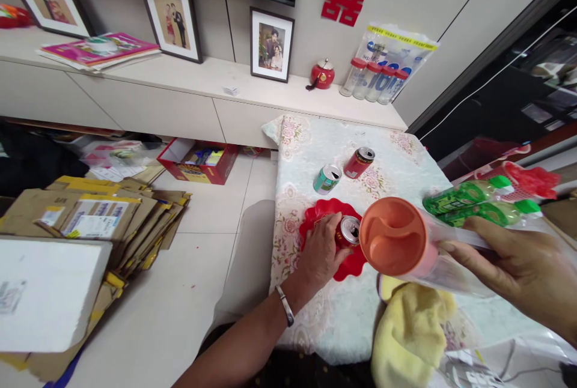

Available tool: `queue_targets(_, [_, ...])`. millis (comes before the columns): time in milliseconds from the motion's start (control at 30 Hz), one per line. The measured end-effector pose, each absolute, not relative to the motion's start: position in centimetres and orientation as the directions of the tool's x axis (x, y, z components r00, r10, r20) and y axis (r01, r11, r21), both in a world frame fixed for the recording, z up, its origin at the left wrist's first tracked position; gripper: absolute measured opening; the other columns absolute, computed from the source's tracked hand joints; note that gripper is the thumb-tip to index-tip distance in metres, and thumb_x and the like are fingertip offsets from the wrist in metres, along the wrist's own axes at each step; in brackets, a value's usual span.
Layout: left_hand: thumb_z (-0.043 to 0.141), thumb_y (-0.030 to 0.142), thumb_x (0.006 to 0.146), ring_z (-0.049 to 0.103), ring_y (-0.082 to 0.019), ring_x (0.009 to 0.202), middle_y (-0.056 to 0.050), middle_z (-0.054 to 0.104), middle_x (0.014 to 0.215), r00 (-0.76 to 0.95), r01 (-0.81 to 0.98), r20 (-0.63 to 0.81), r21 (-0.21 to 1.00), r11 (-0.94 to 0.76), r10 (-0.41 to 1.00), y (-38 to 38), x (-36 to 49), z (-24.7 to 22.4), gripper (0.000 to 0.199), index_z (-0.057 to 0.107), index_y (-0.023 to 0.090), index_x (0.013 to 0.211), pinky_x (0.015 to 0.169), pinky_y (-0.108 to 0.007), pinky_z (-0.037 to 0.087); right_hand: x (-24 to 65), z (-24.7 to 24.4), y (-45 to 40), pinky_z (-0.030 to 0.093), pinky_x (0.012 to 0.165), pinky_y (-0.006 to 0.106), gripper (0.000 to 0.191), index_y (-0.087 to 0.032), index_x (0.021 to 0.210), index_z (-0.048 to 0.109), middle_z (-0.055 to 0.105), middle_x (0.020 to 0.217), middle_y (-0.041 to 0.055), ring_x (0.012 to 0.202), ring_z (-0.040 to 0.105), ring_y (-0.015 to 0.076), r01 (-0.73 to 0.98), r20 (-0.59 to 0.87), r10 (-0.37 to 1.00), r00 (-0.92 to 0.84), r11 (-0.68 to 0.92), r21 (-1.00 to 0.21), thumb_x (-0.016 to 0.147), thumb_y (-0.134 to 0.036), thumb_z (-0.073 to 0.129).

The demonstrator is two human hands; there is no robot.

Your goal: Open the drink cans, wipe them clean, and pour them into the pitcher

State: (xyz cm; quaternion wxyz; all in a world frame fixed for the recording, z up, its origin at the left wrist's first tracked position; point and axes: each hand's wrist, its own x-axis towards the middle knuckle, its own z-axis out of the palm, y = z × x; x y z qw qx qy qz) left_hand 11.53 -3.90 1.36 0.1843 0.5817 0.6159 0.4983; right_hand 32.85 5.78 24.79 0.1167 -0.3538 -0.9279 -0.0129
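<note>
My left hand is closed around a red drink can with an opened top. Under the can lies a red scalloped plate, partly covered by the hand. By its handle, my right hand grips a clear plastic pitcher, tipped sideways. The pitcher's orange lid faces the can's top and is close beside it; whether they touch I cannot tell. Farther back on the table stand a green can and another red can, both with opened tops.
A flowered cloth covers the table. Green bottles lie at its right side, and a yellow cloth hangs near the front. Flattened cardboard boxes and a white foam box are at the left. Lidded jars stand on the cabinet.
</note>
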Motion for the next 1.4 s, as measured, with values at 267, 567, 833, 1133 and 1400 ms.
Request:
queue_targets(267, [0.079, 0.011, 0.085, 0.051, -0.037, 0.147, -0.017, 0.052, 0.155, -0.229, 0.537, 0.331, 0.827, -0.165, 0.915, -4.0, 11.28, 1.8, 0.09, 0.026, 0.027, 0.156, 0.115, -0.063, 0.05, 32.99, 24.72, 6.23, 0.034, 0.033, 0.028, 0.051, -0.027, 0.068, 0.052, 0.044, 0.041, -0.007, 0.029, 0.043, 0.0136, 0.599, 0.251, 0.58, -0.775, 0.801, 0.0, 0.097, -0.069, 0.052])
queue_targets(567, [0.081, 0.011, 0.083, 0.053, -0.036, 0.144, -0.016, 0.054, 0.153, -0.263, 0.526, 0.373, 0.829, -0.192, 0.89, -3.86, 11.57, 1.4, 0.09, 0.029, 0.027, 0.156, 0.114, -0.063, 0.051, 32.99, 24.51, 5.92, 0.033, 0.035, 0.032, 0.051, -0.03, 0.068, 0.047, 0.043, 0.04, -0.0044, 0.03, 0.044, 0.0166, 0.644, 0.243, 0.637, -0.732, 0.763, -0.059, 0.096, -0.073, 0.048])
queue_targets(833, [0.077, 0.016, 0.087, 0.052, -0.035, 0.146, -0.015, 0.054, 0.154, -0.259, 0.523, 0.36, 0.832, -0.183, 0.896, -3.9, 11.55, 1.2, 0.085, 0.031, 0.028, 0.157, 0.116, -0.06, 0.049, 32.77, 24.73, 6.07, 0.032, 0.031, 0.028, 0.05, -0.028, 0.068, 0.051, 0.041, 0.04, -0.0081, 0.028, 0.043, 0.0133, 0.565, 0.288, 0.539, -0.792, 0.825, 0.009, 0.099, -0.067, 0.05])
queue_targets(1133, [0.079, 0.015, 0.086, 0.052, -0.038, 0.146, -0.019, 0.053, 0.154, -0.235, 0.539, 0.343, 0.824, -0.172, 0.909, -4.02, 11.36, 1.57, 0.087, 0.029, 0.025, 0.157, 0.114, -0.062, 0.051, 32.85, 24.44, 6.01, 0.032, 0.032, 0.032, 0.049, -0.03, 0.067, 0.049, 0.041, 0.04, -0.0053, 0.029, 0.042, 0.0156, 0.613, 0.28, 0.604, -0.746, 0.787, -0.066, 0.096, -0.069, 0.052])
queue_targets(1400, [0.079, 0.013, 0.086, 0.053, -0.038, 0.145, -0.018, 0.053, 0.153, -0.236, 0.566, 0.389, 0.8, -0.199, 0.891, -3.98, 11.48, 1.43, 0.092, 0.023, 0.027, 0.158, 0.112, -0.062, 0.052, 32.92, 24.51, 5.95, 0.032, 0.033, 0.032, 0.047, -0.03, 0.068, 0.049, 0.042, 0.04, -0.0048, 0.029, 0.043, 0.0161, 0.612, 0.275, 0.608, -0.745, 0.786, -0.082, 0.095, -0.068, 0.054])
